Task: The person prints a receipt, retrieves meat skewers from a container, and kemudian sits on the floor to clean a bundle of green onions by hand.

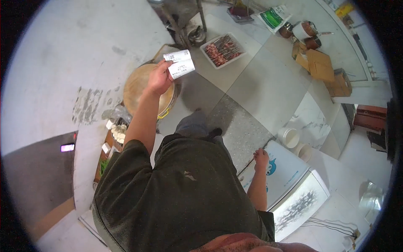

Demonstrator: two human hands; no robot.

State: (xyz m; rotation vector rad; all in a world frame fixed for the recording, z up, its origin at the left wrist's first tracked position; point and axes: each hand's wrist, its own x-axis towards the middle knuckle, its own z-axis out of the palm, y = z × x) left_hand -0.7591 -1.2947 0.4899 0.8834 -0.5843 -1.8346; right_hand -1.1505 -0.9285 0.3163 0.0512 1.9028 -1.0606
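My left hand [160,78] is raised in front of me and pinches a printed paper slip [184,65] between thumb and fingers. The slip bears rows of writing and is creased across its middle. Beneath that hand stands a round wooden board [137,83] atop a tub with a yellow handle [164,113]; my forearm hides part of it. My right hand [261,157] hangs low at my side with its fingers curled, and I see nothing in it. Closest to that hand is a white and pale blue freezer [283,171] with a cartoon print.
A white tray of meat skewers [224,50] lies on the tiled floor ahead. White buckets [289,137] stand beside the freezer. Cardboard boxes [321,66] and a green and white bag [274,19] are at the far right. Pale sliced food [119,134] sits on a left shelf.
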